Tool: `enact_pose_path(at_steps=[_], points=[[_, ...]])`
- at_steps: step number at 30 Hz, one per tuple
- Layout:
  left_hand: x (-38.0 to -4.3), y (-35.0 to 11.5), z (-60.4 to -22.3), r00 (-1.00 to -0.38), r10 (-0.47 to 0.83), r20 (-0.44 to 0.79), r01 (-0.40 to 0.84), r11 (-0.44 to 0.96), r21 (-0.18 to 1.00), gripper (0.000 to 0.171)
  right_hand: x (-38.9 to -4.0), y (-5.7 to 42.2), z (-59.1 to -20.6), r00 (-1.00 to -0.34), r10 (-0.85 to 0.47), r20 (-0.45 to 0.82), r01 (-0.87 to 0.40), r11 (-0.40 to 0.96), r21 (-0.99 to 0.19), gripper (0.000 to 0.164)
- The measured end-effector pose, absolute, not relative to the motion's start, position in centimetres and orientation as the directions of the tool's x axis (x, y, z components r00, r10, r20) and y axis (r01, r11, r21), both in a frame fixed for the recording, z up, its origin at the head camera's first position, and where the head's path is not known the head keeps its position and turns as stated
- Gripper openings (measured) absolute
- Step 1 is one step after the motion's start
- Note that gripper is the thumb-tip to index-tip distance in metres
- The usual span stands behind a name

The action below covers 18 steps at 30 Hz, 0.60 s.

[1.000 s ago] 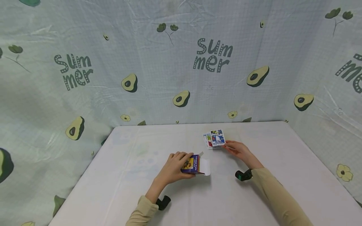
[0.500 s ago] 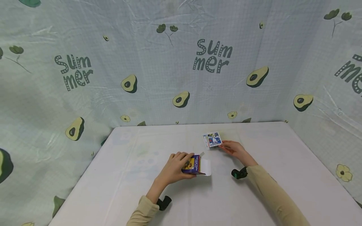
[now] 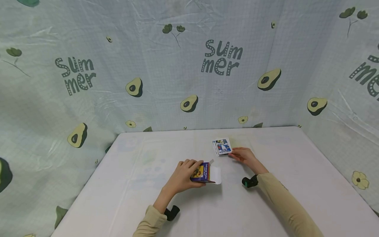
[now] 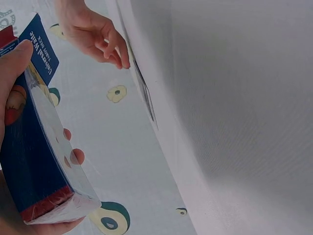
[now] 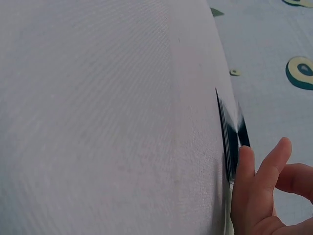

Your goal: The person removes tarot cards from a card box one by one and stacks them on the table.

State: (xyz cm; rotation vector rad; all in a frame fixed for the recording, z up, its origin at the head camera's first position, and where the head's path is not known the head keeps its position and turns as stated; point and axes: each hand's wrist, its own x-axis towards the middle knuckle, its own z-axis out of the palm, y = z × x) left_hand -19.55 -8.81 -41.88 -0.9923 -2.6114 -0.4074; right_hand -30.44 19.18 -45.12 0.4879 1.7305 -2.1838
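My left hand (image 3: 183, 176) grips a blue and yellow tarot card box (image 3: 201, 172), held up off the table, its white flap open to the right. In the left wrist view the box (image 4: 36, 147) has "Universal Waite Tarot Deck" printed on its raised flap, and the fingers wrap its sides. Farther back, my right hand (image 3: 244, 158) pinches a picture tarot card (image 3: 223, 146) by its lower right corner. That card covers most of a small pile of cards (image 3: 215, 149) on the table. In the right wrist view the card (image 5: 244, 129) stands slightly apart from the pile (image 5: 227, 137).
A white cloth covers the table (image 3: 142, 184), whose far edge lies just behind the cards. A printed curtain (image 3: 165, 82) with avocados hangs behind and at the sides. Dark camera mounts (image 3: 250, 182) sit at both wrists.
My right hand has moved slightly left and lowered the card over the pile, hiding the colourful cards seen before. The left hand and the box have barely moved.
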Motion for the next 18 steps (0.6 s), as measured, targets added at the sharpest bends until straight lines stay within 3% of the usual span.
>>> enact_pose_path(at_steps=[18], points=[[-19.64,-8.3,-42.06,-0.699,0.59,0.404,0.689,0.706,0.162,0.076,-29.49,19.98,-45.11,-0.922,-0.016,-0.388,0.387,-0.09,-0.917,0.048]])
